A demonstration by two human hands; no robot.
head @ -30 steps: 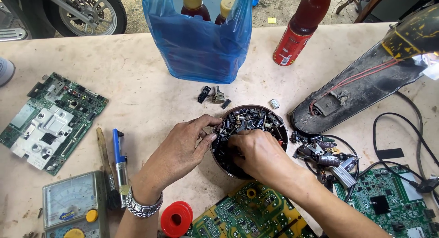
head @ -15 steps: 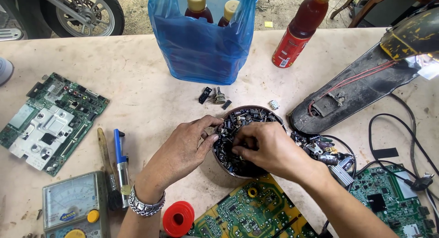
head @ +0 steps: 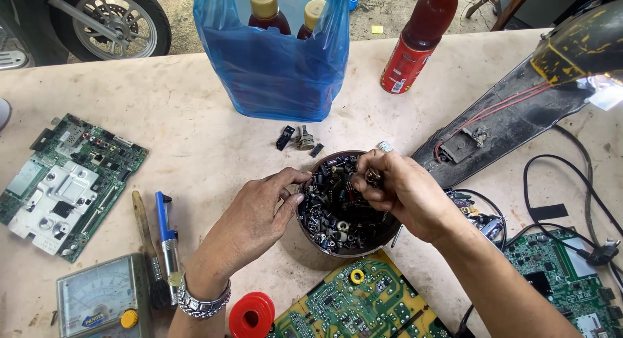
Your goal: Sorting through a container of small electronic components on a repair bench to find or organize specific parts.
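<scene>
— What are the hands doing over there?

— Both are at the round bowl [head: 347,247] of small electronic parts, which sits near the front middle of the pale surface [head: 195,150]. The left hand [head: 250,224] rests at the bowl's left rim, fingers curled, thumb and fingertips pressed together at the edge; whether a part sits between them I cannot tell. There is a metal watch [head: 202,300] on that wrist.

— And the right?

— The right hand [head: 405,195] is over the bowl's far right side, fingers bunched and pinching a small part [head: 372,176] just above the heap.

— What lies around the bowl?

— Just behind it, a few loose components [head: 298,140] lie on the surface, and beyond them stands a blue plastic bag [head: 276,59] with two capped bottles inside. A red bottle [head: 415,46] stands to the right of the bag. A long dark housing [head: 519,111] with red wires runs off to the far right.

— And nearer the person?

— A yellow-green circuit board [head: 363,305] touches the bowl's near edge, with a red spool [head: 253,315] beside it. To the left lie a blue-handled tool [head: 165,228], an analogue meter [head: 104,299], and a green circuit board [head: 68,182] well apart. Another green board [head: 564,279] and black cables [head: 577,202] lie at the right.
</scene>
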